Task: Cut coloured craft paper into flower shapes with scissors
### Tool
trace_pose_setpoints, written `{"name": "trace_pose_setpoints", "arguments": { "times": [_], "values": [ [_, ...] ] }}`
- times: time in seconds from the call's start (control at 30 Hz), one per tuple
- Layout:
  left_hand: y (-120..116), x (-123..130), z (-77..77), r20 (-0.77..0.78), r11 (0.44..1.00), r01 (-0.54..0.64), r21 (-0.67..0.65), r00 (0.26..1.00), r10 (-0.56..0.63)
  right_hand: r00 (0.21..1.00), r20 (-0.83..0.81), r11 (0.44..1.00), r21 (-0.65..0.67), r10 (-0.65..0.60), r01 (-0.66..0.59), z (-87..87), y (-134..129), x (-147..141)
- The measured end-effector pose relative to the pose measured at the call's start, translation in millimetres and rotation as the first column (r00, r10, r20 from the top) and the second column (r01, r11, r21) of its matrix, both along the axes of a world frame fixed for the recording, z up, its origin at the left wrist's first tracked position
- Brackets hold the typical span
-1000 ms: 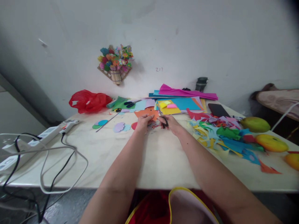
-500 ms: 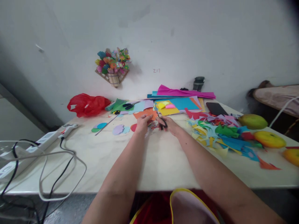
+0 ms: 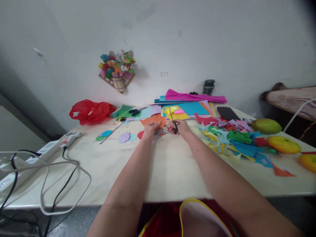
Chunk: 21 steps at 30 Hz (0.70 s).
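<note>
Orange paper (image 3: 161,120) is pinched in my left hand (image 3: 151,130), just above the table. My right hand (image 3: 182,129) grips dark-handled scissors (image 3: 175,124), their blades pointing up and away, a little to the right of the paper. Small scraps lie beneath and between the hands. Left of my left hand are a red paper circle (image 3: 140,134) and lilac and light blue scalloped pieces (image 3: 124,137). A second pair of scissors (image 3: 134,112) rests on green and blue sheets farther back.
Coloured sheets (image 3: 195,110) lie at the back. Paper offcuts (image 3: 237,138), a phone (image 3: 227,113) and mangoes (image 3: 283,144) are on the right. On the left are a red plastic bag (image 3: 92,112), a power strip (image 3: 46,149) and loose cables.
My right hand and the scissors have moved slightly right, away from the orange paper, and the blades point more upright. My left hand still holds the paper. The view has shifted slightly.
</note>
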<state>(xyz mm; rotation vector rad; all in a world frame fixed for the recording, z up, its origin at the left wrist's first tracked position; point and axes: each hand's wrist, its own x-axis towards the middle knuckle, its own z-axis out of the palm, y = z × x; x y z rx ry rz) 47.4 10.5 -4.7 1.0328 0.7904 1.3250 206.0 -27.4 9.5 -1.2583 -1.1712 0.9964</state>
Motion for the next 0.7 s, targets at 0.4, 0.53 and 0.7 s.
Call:
{"name": "trace_pose_setpoints", "arguments": {
  "times": [0.4,0.53,0.7],
  "values": [
    [0.8,-3.8,2.4,-0.011,1.000,0.025,-0.002,1.000,-0.025,0.378,0.924,0.995,0.014,-0.049,0.095,0.2,-1.8,2.1],
    [6.1,-4.3,-6.0,-0.032,0.999,0.043,0.012,0.999,-0.043,0.269,0.963,0.999,0.018,-0.031,0.050,1.1,-5.3,-2.5],
    [6.9,-3.8,-13.0,-0.056,0.994,0.103,0.031,0.993,-0.101,0.248,0.969,0.999,0.006,-0.016,0.043,4.6,-6.7,-4.0]
  ]
}}
